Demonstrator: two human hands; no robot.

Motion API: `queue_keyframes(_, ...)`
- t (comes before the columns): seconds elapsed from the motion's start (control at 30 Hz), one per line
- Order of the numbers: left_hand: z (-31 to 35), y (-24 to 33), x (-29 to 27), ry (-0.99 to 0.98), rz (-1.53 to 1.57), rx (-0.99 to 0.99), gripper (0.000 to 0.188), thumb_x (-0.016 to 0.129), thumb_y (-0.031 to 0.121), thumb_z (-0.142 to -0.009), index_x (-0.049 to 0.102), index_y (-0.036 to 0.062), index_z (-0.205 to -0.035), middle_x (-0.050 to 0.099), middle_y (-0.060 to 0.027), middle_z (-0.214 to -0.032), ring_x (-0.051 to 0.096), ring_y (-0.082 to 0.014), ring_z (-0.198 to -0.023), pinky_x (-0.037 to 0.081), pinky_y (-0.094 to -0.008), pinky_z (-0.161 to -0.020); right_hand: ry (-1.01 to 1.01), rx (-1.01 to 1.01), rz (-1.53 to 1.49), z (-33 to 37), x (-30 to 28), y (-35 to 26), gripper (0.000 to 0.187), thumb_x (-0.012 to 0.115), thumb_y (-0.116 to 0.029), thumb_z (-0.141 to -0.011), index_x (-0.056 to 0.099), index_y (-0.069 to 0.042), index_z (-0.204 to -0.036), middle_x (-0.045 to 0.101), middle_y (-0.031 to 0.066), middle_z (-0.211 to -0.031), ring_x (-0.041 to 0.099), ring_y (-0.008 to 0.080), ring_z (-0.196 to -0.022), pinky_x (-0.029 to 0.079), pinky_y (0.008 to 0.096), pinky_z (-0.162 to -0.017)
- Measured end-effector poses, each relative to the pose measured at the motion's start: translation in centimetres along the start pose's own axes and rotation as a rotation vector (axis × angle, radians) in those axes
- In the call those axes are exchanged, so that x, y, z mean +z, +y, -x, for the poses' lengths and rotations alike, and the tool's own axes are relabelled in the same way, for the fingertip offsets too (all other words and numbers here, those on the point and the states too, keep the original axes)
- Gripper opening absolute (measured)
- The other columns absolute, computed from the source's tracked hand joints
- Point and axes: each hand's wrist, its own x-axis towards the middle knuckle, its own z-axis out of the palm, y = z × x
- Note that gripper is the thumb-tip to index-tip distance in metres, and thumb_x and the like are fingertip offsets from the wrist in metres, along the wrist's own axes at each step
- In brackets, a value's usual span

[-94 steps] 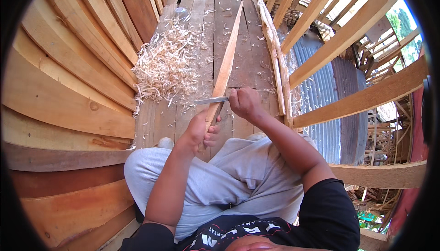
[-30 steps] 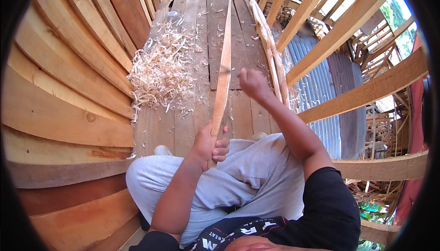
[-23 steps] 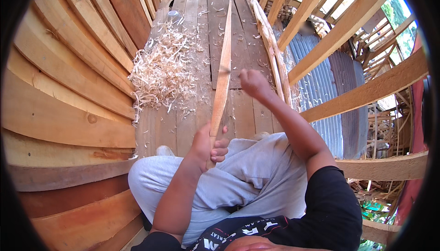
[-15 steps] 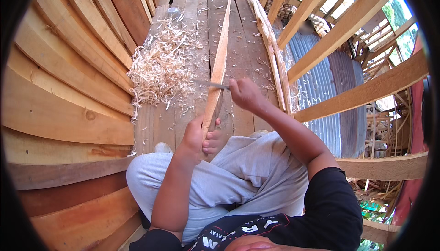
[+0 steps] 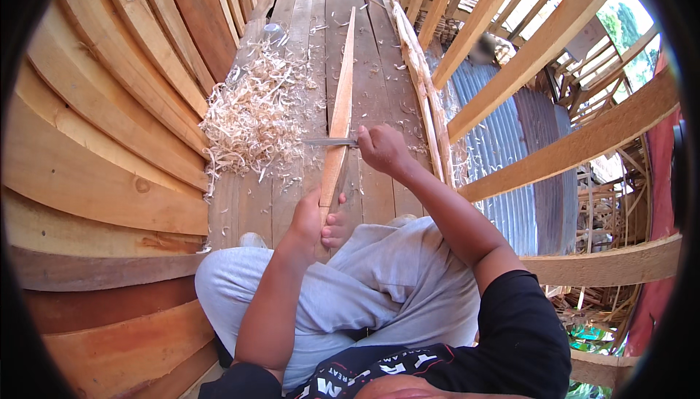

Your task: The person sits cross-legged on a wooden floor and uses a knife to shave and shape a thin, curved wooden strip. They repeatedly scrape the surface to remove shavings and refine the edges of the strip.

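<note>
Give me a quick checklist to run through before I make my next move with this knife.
1. Left hand gripping the near end of the tapered wooden stick: ok.
2. Right hand closed on the knife: ok.
3. Blade lying across the stick, farther out than the left hand: ok.
4. Cutting edge sharp: cannot tell, too small to judge.
5. Plank floor swept: not ok, curled wood shavings are heaped left of the stick.
6. Hands gloved: not ok, both are bare.

Knife (image 5: 328, 142) across tapered wooden stick (image 5: 340, 116)
</note>
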Motion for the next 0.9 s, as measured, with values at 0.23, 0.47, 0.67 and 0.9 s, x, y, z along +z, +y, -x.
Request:
queue_keyframes(0.23,0.2,-0.6,0.0,0.050,-0.065,0.017,0.033,0.032,0.042,-0.098,0.048,0.0148,-0.091,0.033,0.0060,-0.053,0.028,-0.0039,-0.036,0.024,-0.0206,-0.031,0.048,0.025,-0.071,-1.5,1.4,2.5,0.053,0.034,-0.036,-0.094,0.067,-0.001,-0.071,0.063,0.0269,-0.074,0.062,0.0454,-0.077,0.048,0.0526,-0.077)
queue_keyframes(0.47,-0.3,-1.5,-0.5,0.065,-0.069,-0.022,0.040,0.026,0.049,-0.099,0.047,0.0158,-0.094,0.033,0.0058,-0.054,0.027,-0.0054,-0.037,0.023,-0.0220,-0.033,0.020,0.023,-0.060,-1.9,2.1,4.2,0.050,0.035,-0.035,-0.094,0.066,0.001,-0.078,0.063,0.0274,-0.077,0.061,0.0469,-0.078,0.047,0.0536,-0.078)
queue_keyframes(0.67,0.1,0.9,-0.4,0.007,-0.040,0.036,0.032,0.033,0.042,-0.098,0.047,0.0141,-0.092,0.033,0.0069,-0.054,0.028,-0.0027,-0.036,0.023,-0.0183,-0.031,-0.017,-0.145,-0.148,0.4,1.6,0.5,0.046,0.042,-0.027,-0.093,0.058,0.005,-0.064,0.054,0.0295,-0.062,0.056,0.0484,-0.061,0.044,0.0549,-0.061)
queue_keyframes(0.9,-0.9,1.6,-1.7,-0.120,0.047,0.035,0.033,0.038,0.042,-0.099,0.048,0.0119,-0.091,0.034,0.0073,-0.054,0.029,-0.0015,-0.037,0.024,-0.0165,-0.030,-0.054,-0.161,-0.106,3.6,0.7,-3.6,0.048,0.040,-0.031,-0.090,0.062,-0.001,-0.059,0.056,0.0249,-0.059,0.059,0.0441,-0.058,0.048,0.0524,-0.061)
